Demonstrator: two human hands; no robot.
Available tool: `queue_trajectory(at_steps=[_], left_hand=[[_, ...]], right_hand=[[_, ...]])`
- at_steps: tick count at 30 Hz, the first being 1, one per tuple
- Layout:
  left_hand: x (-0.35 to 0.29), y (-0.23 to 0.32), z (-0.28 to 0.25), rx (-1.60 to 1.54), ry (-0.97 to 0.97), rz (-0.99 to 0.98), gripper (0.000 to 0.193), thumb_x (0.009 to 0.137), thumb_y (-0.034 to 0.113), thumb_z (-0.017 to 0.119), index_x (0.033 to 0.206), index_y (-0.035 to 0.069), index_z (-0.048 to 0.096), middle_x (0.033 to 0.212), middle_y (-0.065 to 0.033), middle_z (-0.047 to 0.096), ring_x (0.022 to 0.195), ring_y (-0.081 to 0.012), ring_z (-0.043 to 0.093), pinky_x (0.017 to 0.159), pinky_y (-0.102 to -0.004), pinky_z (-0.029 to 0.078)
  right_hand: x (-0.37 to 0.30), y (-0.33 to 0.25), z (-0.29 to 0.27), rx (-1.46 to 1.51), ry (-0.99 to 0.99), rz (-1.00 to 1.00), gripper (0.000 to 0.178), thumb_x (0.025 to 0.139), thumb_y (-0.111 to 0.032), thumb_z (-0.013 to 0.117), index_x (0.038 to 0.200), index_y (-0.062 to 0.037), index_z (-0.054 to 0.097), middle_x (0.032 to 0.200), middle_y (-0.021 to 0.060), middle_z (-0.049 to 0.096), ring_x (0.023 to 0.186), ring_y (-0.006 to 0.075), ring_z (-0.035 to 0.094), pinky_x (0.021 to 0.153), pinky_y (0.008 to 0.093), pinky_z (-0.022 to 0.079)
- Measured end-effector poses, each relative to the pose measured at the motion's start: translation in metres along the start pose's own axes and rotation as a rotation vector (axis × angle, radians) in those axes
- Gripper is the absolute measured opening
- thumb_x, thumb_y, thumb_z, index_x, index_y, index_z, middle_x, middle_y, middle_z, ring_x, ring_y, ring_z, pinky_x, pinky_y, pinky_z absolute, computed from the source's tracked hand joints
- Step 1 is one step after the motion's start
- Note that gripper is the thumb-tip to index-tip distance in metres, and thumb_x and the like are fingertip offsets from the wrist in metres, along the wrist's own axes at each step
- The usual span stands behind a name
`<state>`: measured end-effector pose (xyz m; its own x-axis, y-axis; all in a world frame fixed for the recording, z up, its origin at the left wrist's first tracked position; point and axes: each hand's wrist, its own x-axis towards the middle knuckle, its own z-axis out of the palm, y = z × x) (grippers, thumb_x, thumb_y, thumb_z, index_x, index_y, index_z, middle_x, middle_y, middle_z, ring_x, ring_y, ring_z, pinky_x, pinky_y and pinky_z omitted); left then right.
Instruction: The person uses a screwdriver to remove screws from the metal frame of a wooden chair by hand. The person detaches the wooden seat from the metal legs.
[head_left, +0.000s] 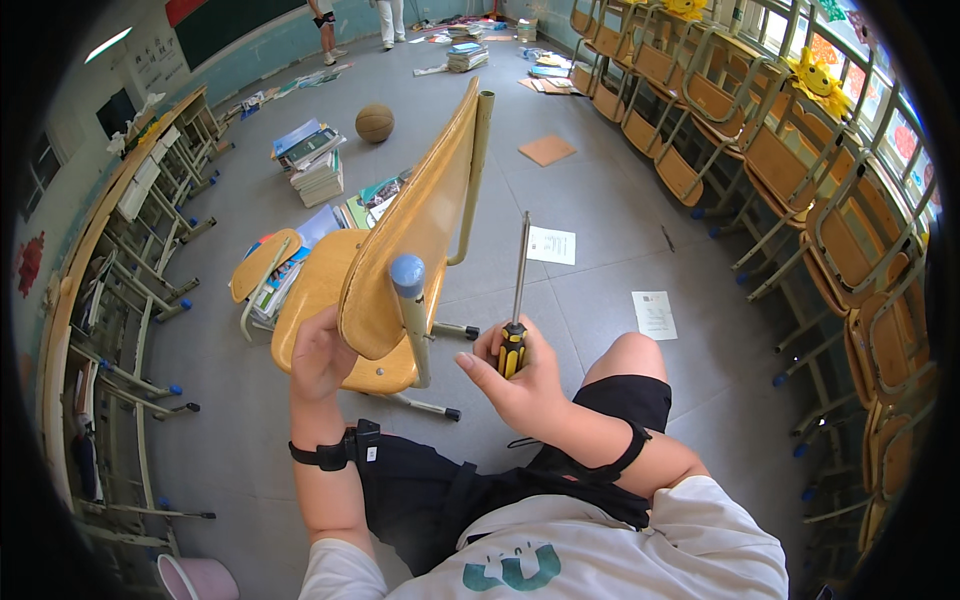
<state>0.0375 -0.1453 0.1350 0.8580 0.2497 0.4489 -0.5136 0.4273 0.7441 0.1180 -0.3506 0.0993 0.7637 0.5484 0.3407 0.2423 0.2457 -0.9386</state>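
A wooden chair with a light metal frame stands before me. A blue cap tops the near tube of its backrest. My left hand is at the backrest's lower left edge, its fingers curled against the wood and partly hidden behind it. My right hand, to the right of the chair, is closed round the yellow and black handle of a screwdriver. The long metal shaft points up and away from me, clear of the chair.
Stacked chairs line the right wall; desks line the left. Book piles, a basketball, a brown board and paper sheets lie on the floor. A pink bucket stands lower left. Two people stand far off.
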Motion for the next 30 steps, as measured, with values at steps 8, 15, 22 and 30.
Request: queue_trajectory(at_steps=[8,15,22,30], left_hand=[[0.02,-0.016,-0.01,0.514,-0.002,-0.116,0.04,0.085,0.013,0.071,0.12,-0.002,0.059,0.107,-0.002,0.064,0.094,-0.0075,0.058,0.081,-0.0235,0.048],[0.038,0.006,0.002,0.655,-0.116,-0.166,0.045,0.081,0.007,0.073,0.122,-0.001,0.058,0.109,-0.0017,0.064,0.096,-0.0069,0.059,0.082,-0.0225,0.048],[0.05,0.014,-0.026,0.647,-0.15,-0.335,0.042,0.078,0.003,0.075,0.116,-0.001,0.06,0.102,-0.0006,0.066,0.09,-0.0066,0.06,0.078,-0.0231,0.049],[0.033,0.04,-0.107,0.075,-0.12,-0.344,0.022,0.074,0.0,0.073,0.092,0.002,0.061,0.093,-0.0024,0.062,0.076,-0.009,0.057,0.067,-0.0244,0.047]], right_hand=[[0.005,0.006,0.021,0.027,0.03,-0.054,0.013,0.087,-0.007,0.069,0.094,-0.0014,0.06,0.073,-0.0005,0.056,0.062,0.0044,0.047,0.054,0.0208,0.039],[0.008,0.003,0.024,-0.003,0.075,-0.079,0.011,0.087,-0.009,0.066,0.09,-0.0001,0.06,0.065,0.0033,0.055,0.059,0.0092,0.05,0.055,0.0259,0.042],[0.001,0.007,-0.001,0.257,0.21,-0.003,0.011,0.094,-0.009,0.057,0.095,0.0015,0.053,0.073,0.0061,0.058,0.047,0.0073,0.048,0.043,0.0219,0.037],[0.045,0.123,-0.037,0.179,0.195,0.382,0.016,0.091,-0.012,0.058,0.091,0.0025,0.051,0.073,0.0096,0.059,0.04,0.0114,0.045,0.038,0.027,0.037]])
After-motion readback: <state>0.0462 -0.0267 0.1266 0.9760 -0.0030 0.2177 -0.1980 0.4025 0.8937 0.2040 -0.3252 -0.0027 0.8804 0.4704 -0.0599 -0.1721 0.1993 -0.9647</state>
